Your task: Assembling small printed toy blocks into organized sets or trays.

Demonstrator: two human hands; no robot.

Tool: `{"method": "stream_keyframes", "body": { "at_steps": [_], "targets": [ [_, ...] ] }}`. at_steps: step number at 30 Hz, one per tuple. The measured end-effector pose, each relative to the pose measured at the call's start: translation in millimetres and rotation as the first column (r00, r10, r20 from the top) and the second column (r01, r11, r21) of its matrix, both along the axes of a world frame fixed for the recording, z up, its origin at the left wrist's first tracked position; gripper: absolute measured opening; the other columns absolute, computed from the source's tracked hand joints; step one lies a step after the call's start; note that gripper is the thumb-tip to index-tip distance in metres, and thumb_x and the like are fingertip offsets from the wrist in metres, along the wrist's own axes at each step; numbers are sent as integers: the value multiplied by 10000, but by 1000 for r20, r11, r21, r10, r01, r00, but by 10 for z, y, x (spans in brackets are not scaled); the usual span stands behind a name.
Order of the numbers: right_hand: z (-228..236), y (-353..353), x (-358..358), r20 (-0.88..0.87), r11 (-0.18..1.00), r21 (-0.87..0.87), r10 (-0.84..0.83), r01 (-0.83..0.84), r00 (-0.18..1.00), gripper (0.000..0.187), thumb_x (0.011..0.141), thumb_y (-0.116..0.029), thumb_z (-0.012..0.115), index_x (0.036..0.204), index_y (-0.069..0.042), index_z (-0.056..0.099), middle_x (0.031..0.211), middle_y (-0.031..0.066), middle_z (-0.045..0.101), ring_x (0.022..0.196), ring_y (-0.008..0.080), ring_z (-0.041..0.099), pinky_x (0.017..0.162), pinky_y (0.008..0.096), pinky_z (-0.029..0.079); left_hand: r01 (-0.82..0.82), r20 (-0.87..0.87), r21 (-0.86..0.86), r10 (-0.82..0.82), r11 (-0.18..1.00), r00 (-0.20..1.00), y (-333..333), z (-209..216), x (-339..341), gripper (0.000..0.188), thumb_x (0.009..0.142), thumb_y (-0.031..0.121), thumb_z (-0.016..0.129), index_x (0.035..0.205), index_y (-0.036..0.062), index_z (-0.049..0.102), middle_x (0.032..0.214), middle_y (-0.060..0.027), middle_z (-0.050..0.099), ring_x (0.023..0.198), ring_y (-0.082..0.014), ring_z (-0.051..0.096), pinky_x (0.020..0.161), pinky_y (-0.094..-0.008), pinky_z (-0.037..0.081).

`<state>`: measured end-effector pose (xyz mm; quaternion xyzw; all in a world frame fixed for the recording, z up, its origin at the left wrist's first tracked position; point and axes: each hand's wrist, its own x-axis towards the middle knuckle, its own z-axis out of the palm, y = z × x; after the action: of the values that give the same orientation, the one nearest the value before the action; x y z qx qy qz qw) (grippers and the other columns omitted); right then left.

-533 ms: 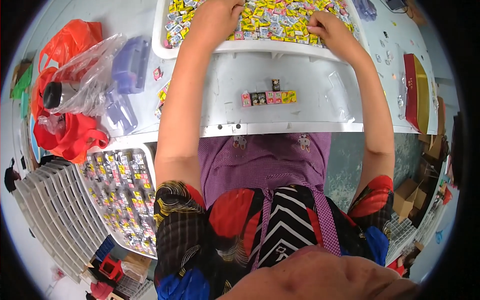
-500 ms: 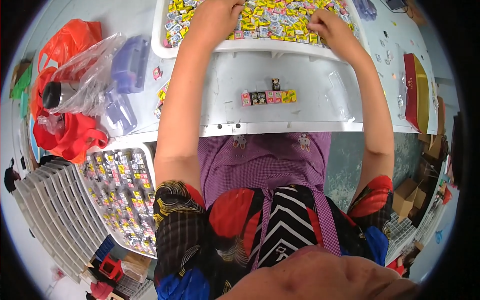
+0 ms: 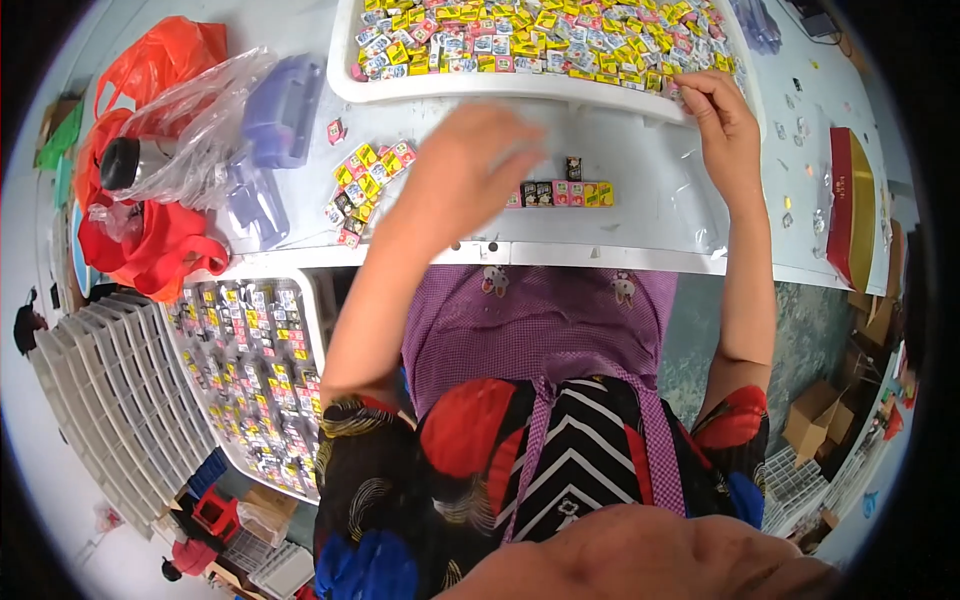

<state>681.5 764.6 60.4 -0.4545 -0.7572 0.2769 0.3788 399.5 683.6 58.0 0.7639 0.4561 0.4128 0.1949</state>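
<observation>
A white tray (image 3: 470, 88) heaped with tiny yellow, white and pink boxes (image 3: 540, 42) lies at the far side of the table. My right hand (image 3: 722, 125) is at its near right rim, thumb and fingertips pinched; whatever they may hold is too small to make out. My left hand (image 3: 470, 165), smeared by motion, hovers over the table just left of a short row of small boxes (image 3: 565, 194) in pink, black and yellow, and hides the row's left end. One black box (image 3: 573, 168) stands against the row's far side.
Left of my left forearm lies a loose cluster of tiny boxes (image 3: 358, 185). Beyond it are clear plastic shells (image 3: 285, 110) and red bags (image 3: 165, 60). A filled tray (image 3: 250, 370) sits below the table edge, beside stacked white trays (image 3: 110, 390). At right stands a red-and-gold box (image 3: 845, 200).
My left hand has left the heaped tray and come back toward the row of boxes. My right hand has drawn back from the heap to the tray's near rim. The view has shifted slightly.
</observation>
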Motion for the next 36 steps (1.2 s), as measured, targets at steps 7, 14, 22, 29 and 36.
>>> {"method": "stream_keyframes", "body": {
  "at_steps": [7, 14, 22, 29, 36],
  "targets": [
    [-134, 38, -19, 47, 984, 177, 10, -18, 999, 142, 925, -53, 522, 1014, -5, 621, 992, 39, 560, 907, 126, 520, 805, 226, 410, -200, -216, -52, 184, 978, 959, -521, -396, 29, 302, 739, 113, 704, 1031, 44, 664, 973, -107, 562, 917, -296, 501, 800, -387, 408],
    [-114, 46, -21, -44, 997, 72, -4, 8, 999, 128, 895, -47, 548, 982, -33, 640, 959, 41, 594, 924, 159, 539, 862, 253, 395, -266, -304, 67, 273, 962, 913, -587, -467, 103, 282, 736, 102, 712, 1016, 76, 687, 938, -79, 574, 886, -262, 509, 762, -361, 396],
    [-108, 58, 18, 29, 992, 121, 39, -42, 999, 136, 921, -43, 522, 1007, -15, 623, 974, 28, 543, 911, 124, 511, 803, 226, 404, -262, -296, 144, 294, 954, 909, -578, -568, 112, 295, 702, 120, 734, 990, 76, 685, 914, -47, 572, 867, -231, 512, 744, -350, 380],
    [-105, 52, 9, 29, 991, 126, 46, -49, 999, 127, 919, -42, 525, 1003, -14, 617, 972, 31, 545, 908, 127, 517, 800, 219, 403, -288, -386, 80, 296, 954, 874, -556, -504, 101, 375, 712, 166, 729, 1070, 87, 653, 941, -38, 562, 900, -225, 500, 773, -361, 361],
    [-52, 82, -4, 4, 999, 30, 42, -43, 999, 131, 932, -61, 517, 1006, -13, 614, 983, 28, 556, 912, 115, 519, 808, 215, 401, -271, -345, -31, 244, 962, 906, -493, -394, 56, 376, 748, 169, 700, 1116, 123, 640, 898, -39, 535, 874, -234, 482, 759, -371, 347]
  ]
}}
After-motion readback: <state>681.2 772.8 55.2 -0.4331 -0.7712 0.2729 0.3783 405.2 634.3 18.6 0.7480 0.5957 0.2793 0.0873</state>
